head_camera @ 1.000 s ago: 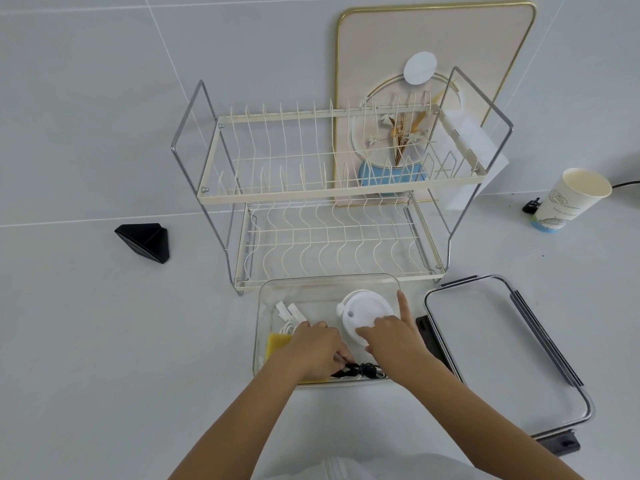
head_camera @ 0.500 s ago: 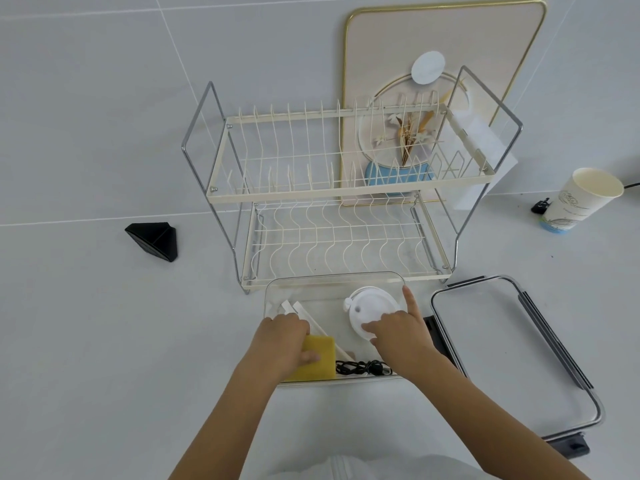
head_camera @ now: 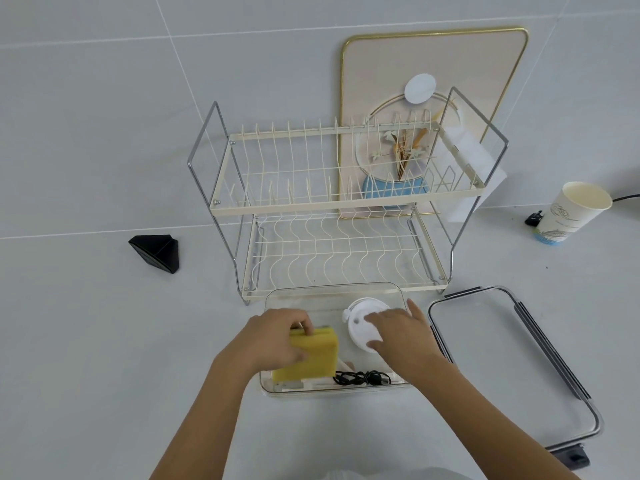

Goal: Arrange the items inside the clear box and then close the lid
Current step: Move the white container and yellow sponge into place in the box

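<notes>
The box [head_camera: 273, 388] sits at 6 o'clock before the rack [head_camera: 332, 202], lid [head_camera: 512, 362] at its 3 o'clock. Left hand [head_camera: 273, 337] pinches a sponge [head_camera: 311, 355], likely soft and light; right hand [head_camera: 401, 330] rests fingers spread on a white disc [head_camera: 360, 323], probably rigid, best held by its rim.

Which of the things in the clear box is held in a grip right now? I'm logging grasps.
The yellow sponge: the left hand pinches it, tilted. The right hand only rests on the white round lid.
</notes>
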